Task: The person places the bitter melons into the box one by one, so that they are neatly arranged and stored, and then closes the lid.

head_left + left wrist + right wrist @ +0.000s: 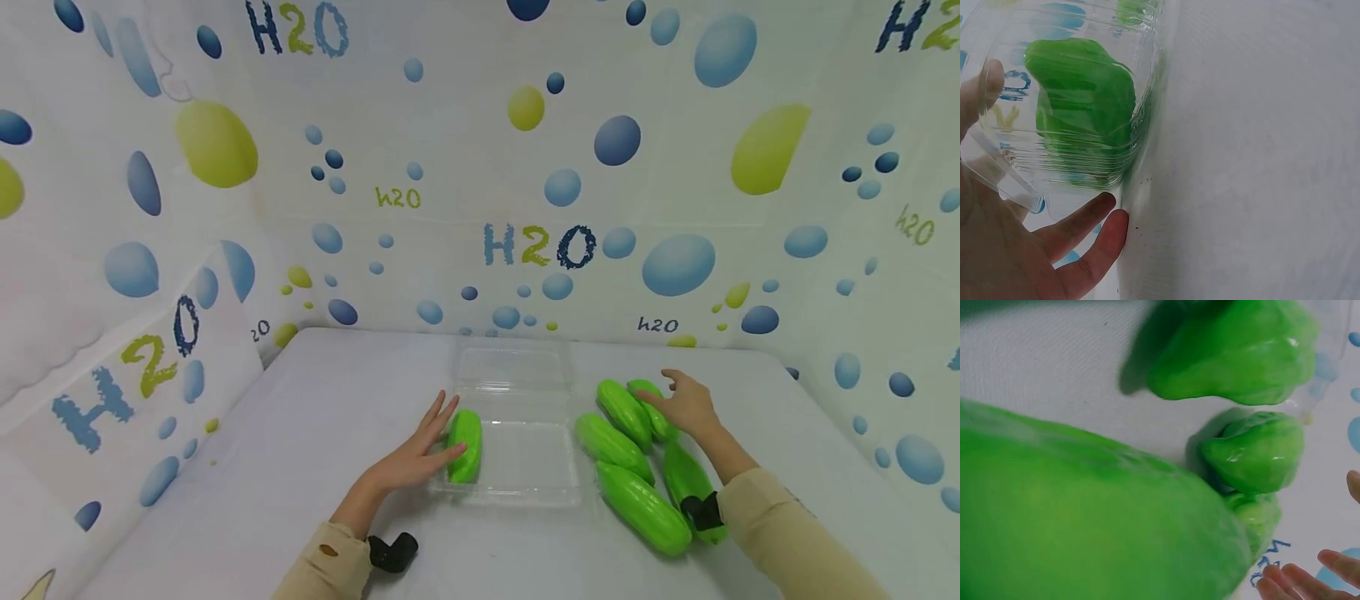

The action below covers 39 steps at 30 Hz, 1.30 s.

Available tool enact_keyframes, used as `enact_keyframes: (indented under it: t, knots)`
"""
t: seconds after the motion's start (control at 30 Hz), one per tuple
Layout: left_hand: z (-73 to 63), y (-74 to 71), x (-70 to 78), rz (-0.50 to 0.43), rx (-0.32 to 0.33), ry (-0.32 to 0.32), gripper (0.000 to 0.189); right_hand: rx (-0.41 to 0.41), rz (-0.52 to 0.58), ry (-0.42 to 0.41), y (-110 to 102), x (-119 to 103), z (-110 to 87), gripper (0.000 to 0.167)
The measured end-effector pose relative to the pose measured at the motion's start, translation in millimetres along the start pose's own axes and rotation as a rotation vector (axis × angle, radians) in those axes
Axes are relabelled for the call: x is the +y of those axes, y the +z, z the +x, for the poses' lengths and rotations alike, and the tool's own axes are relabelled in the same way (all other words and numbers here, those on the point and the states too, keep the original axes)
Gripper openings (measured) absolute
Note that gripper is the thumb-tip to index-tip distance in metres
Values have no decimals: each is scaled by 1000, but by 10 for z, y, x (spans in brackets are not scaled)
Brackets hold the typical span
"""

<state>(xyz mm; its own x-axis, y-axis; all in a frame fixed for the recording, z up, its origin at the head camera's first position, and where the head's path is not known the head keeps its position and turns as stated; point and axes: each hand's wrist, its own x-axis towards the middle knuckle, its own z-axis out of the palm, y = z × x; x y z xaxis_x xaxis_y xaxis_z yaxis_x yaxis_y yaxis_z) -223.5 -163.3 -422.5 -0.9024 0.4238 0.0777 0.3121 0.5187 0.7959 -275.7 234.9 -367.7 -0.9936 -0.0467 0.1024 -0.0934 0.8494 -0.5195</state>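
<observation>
A clear plastic hinged container (528,454) lies on the table with its lid folded back. One shiny green cucumber-shaped piece (467,429) rests inside along its left wall, and shows through the plastic in the left wrist view. My left hand (412,460) is at the container's left side, fingers spread and fairly straight, thumb over the rim near the piece. To the right of the container lie several similar green pieces (643,510). My right hand (686,406) hovers by the farthest green piece (663,423), fingers parted; nothing shows between them.
The white tabletop (270,467) meets a backdrop (450,150) printed with drops and lettering at the back and sides. The transparent lid (513,367) lies toward the back wall. One green piece (688,479) sits beneath my right wrist.
</observation>
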Motion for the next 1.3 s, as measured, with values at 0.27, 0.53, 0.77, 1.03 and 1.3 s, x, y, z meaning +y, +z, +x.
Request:
enact_keyframes:
  t: [0.27, 0.53, 0.77, 1.03, 1.3]
  knots:
    - [16, 5, -12, 5, 2, -1, 76, -53, -42, 62, 40, 51, 40, 68]
    - [6, -11, -25, -2, -6, -2, 76, -91, -80, 113, 85, 75, 25, 65]
    - [17, -2, -11, -15, -3, 12, 75, -128, -37, 155, 107, 124, 12, 61]
    - [20, 6, -20, -12, 4, 10, 75, -115, -24, 183, 138, 142, 32, 60]
    - [18, 15, -39, 0, 5, 0, 76, -94, -7, 154, 65, 112, 28, 61]
